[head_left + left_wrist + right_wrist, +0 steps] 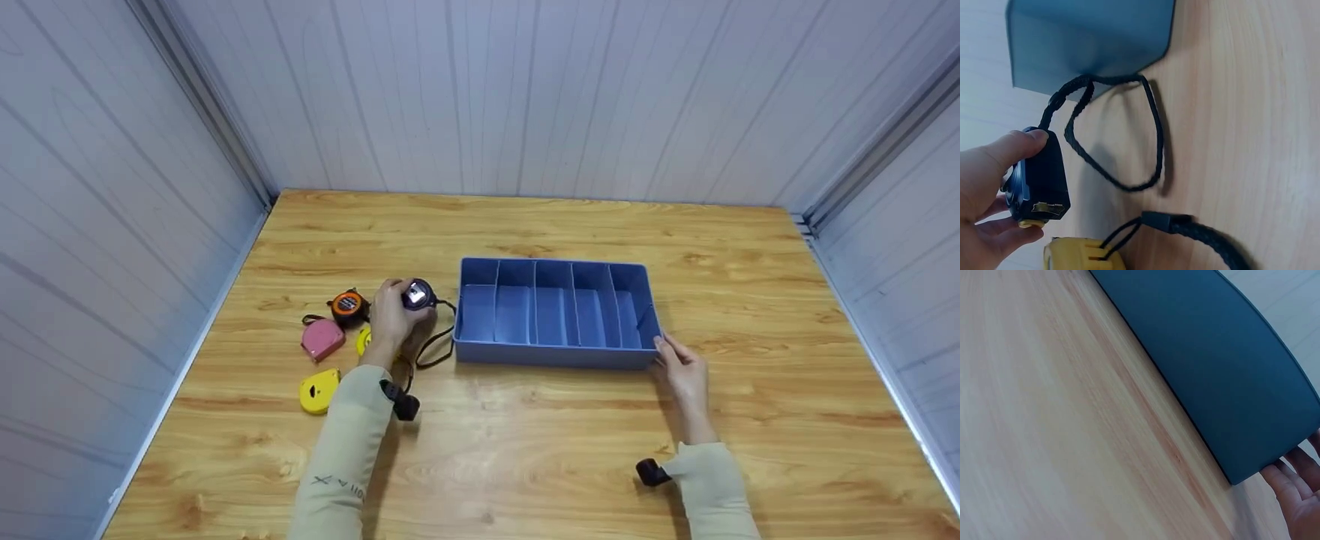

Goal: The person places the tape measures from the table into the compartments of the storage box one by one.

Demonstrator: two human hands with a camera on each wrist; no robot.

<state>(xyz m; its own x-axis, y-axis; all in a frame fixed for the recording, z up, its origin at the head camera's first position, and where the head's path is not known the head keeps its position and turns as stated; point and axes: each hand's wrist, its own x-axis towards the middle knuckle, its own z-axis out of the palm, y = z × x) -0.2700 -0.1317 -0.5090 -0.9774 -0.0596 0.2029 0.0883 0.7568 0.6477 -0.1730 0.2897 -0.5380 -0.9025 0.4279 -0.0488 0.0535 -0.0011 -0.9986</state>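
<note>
My left hand holds a black tape measure just left of a blue divided bin. In the left wrist view the thumb lies across one face of the tape measure and fingers are beneath it. Its black cord loops down beside the bin's end wall. At the bin's front right corner, my right hand grips the edge. In the right wrist view its fingers touch the end of the bin; the thumb's hold is not clear there.
Left of the left hand lie an orange-and-black tape measure, a pink one and a yellow one. Another yellow tape measure is partly hidden by the left hand. Walls enclose the wooden table at back and sides.
</note>
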